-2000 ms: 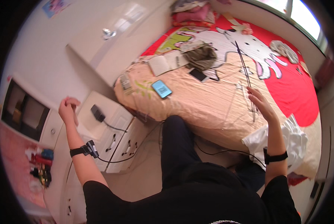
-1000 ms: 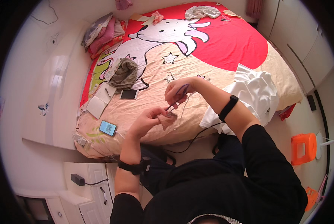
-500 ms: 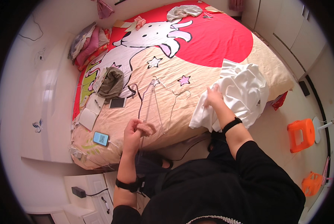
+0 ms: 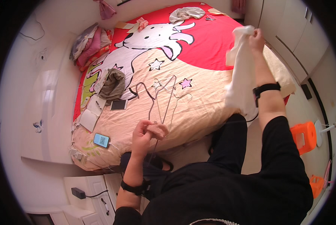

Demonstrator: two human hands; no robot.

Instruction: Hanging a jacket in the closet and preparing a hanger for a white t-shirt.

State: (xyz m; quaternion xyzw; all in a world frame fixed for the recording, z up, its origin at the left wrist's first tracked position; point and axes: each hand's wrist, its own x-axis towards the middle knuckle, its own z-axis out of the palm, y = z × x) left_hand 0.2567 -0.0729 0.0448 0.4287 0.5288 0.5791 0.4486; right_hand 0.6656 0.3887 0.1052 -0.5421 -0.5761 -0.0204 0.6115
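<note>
My right hand (image 4: 256,40) is raised over the bed's right side, closed on the top of a white cloth garment (image 4: 242,73) that hangs down in folds. My left hand (image 4: 142,135) is closed in front of the near bed edge. A small folded pinkish-brown cloth (image 4: 157,131) sticks out of its fingers. A dark wire clothes hanger (image 4: 151,98) also rises from that hand, though the exact grip is hidden. Beyond it, a pale wire hanger (image 4: 178,98) lies on the bed sheet (image 4: 201,97).
On the bed's left lie a brown-grey garment (image 4: 114,84), a white phone (image 4: 118,104), an open notebook (image 4: 91,116) and a lit blue-screened phone (image 4: 101,140). Pillows (image 4: 91,45) stack at the far left. An orange stool (image 4: 303,138) stands at right, beside the wardrobe side.
My right hand has lifted the white garment off the bed, moving up and right. My left hand has shifted slightly right with the pinkish-brown cloth and dark hanger.
</note>
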